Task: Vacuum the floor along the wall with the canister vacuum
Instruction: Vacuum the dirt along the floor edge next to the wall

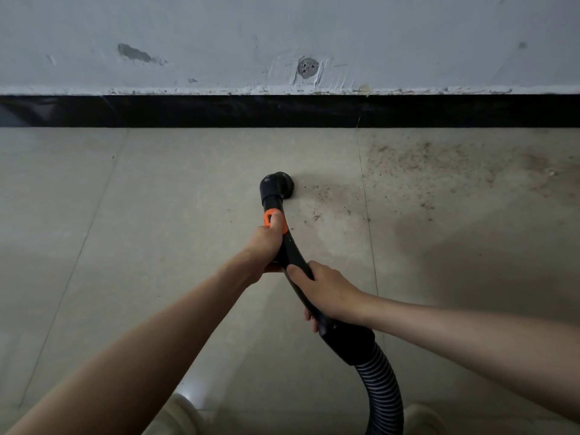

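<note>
left hand (266,243) gripping vacuum wand (290,252) below orange collar (273,221), right hand (326,293) clasping it lower, brush nozzle (277,186) beyond fingers

- We see dim, soft, even light.
- A wide shadow lies on the floor (470,252) at the right.
- A small glare spot shines near the bottom edge.
- The skirting (282,110) bends slightly at the sides.
</note>
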A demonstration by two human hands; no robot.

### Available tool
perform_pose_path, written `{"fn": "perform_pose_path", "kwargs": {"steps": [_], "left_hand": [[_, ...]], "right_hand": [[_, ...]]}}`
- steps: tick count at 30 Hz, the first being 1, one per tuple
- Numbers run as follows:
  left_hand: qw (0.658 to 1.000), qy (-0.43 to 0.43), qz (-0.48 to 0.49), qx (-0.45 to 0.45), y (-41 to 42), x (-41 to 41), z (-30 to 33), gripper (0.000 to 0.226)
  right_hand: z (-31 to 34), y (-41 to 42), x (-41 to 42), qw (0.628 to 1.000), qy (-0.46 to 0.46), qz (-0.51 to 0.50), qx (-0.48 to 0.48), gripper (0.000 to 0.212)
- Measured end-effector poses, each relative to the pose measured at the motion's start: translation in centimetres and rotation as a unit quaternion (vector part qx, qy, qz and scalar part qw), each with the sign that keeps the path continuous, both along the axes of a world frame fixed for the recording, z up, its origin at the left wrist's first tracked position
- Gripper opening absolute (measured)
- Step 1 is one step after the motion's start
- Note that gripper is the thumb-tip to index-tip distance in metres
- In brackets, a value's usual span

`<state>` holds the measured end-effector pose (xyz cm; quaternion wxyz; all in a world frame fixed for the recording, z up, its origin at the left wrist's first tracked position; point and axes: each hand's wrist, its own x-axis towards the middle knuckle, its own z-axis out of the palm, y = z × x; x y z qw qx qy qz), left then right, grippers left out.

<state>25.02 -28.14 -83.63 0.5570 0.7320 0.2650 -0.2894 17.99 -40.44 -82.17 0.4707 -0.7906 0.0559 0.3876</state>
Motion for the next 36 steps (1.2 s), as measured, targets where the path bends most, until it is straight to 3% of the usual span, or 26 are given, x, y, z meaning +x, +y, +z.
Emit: {"fn": "perform_pose_path", "kwargs": {"steps": [21, 36], "left_hand": [[0.986, -0.021, -0.166, 0.019, -9.7, 0.4, -0.1, 0.043], [0.988, -0.038, -0.149, 0.03, -10.4, 4.2, 0.0, 0.045]], "right_hand": [[-1.5, -5.8, -2.9, 0.981, -0.018, -0.177, -0.073, 0.042], [-2.3, -6.3, 1.5, 0.983, -0.081, -0.154, -0.062, 0.047]]}}
